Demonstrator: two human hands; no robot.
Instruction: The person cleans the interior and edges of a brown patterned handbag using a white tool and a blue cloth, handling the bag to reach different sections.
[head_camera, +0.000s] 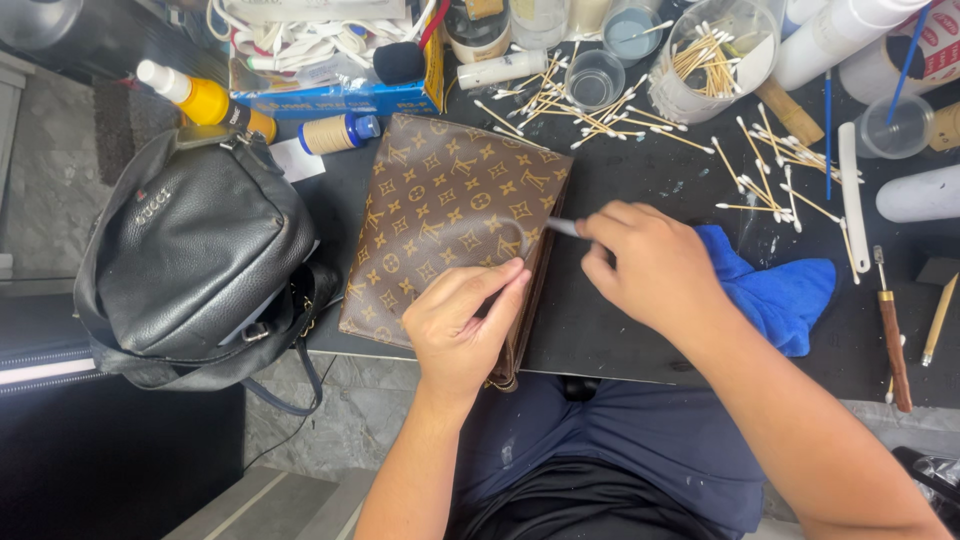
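A brown patterned flat pouch (440, 215) lies on the dark work mat (640, 170) in front of me. My left hand (462, 322) presses flat on its near right corner, fingers along the edge. My right hand (645, 262) pinches a thin white stick, a cotton swab (562, 227), whose tip touches the pouch's right edge. A crumpled blue cloth (785, 290) lies just behind my right hand on the mat.
A black leather backpack (190, 260) sits at the left. Many used cotton swabs (770, 160) litter the mat's far side, beside clear cups (594, 78), a jar of swabs (712, 55), a yellow bottle (205, 100) and wooden-handled tools (893, 340) at the right.
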